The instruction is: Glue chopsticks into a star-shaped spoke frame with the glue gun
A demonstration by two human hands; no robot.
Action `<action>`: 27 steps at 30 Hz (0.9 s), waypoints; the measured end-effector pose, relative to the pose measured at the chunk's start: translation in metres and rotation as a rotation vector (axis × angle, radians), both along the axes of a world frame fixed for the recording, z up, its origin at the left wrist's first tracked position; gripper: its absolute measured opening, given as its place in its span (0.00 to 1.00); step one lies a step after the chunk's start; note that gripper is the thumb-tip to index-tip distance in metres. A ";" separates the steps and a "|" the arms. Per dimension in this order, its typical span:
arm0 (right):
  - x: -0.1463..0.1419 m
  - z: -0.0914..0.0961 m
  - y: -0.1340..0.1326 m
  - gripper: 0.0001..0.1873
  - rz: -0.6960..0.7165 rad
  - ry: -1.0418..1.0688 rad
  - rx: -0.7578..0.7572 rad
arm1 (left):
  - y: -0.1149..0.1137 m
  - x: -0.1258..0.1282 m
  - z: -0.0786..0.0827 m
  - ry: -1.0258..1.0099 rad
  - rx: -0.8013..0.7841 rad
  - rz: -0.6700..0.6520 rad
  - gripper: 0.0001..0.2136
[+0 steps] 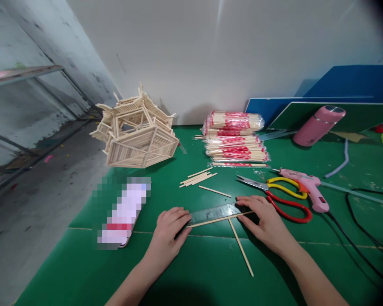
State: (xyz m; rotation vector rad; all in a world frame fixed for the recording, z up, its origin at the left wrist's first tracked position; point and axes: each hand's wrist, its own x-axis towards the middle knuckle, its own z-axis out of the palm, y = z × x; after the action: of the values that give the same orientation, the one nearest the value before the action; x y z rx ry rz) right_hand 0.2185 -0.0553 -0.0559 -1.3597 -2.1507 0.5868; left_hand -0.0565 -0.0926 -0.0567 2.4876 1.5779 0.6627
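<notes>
A clear, flat ruler (212, 213) lies on the green tabletop with a thin wooden stick (210, 222) along its near edge. At the left end, my left hand (170, 229) has its fingers on the ruler and its thumb by the stick's tip. My right hand (264, 216) is closed about the other end of both, thumb below and fingers above. Another stick (241, 247) slants toward me, its top touching or almost touching the first one. Beyond the ruler lie a single stick (215, 191) and several short cut sticks (198, 179).
Scissors (268, 187) and a pink glue gun (309, 187) with a black cord lie right. Wrapped chopstick bundles (238, 148) and a pink bottle (319, 126) are behind. A wooden stick model (140, 131) stands back left, above a blurred phone (127, 210).
</notes>
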 end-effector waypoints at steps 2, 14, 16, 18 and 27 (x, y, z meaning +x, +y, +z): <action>0.000 0.001 0.000 0.11 0.000 0.014 -0.011 | -0.001 0.000 -0.001 0.013 0.019 0.004 0.10; 0.002 -0.001 0.002 0.06 0.014 0.014 -0.025 | 0.000 -0.002 -0.006 0.007 0.070 -0.010 0.11; 0.001 0.000 0.002 0.07 0.017 0.012 -0.023 | 0.000 -0.001 -0.005 0.008 0.081 -0.013 0.11; 0.001 0.000 0.002 0.07 0.017 0.009 -0.022 | 0.000 -0.001 -0.004 0.007 0.094 -0.013 0.11; 0.002 -0.001 0.003 0.06 0.014 0.050 -0.007 | 0.001 -0.003 -0.006 0.009 0.116 -0.037 0.09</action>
State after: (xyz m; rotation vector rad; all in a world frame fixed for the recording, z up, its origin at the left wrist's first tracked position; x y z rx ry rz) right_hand 0.2207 -0.0523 -0.0565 -1.3212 -2.1221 0.6276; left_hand -0.0598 -0.0919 -0.0629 2.5983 1.5343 0.7590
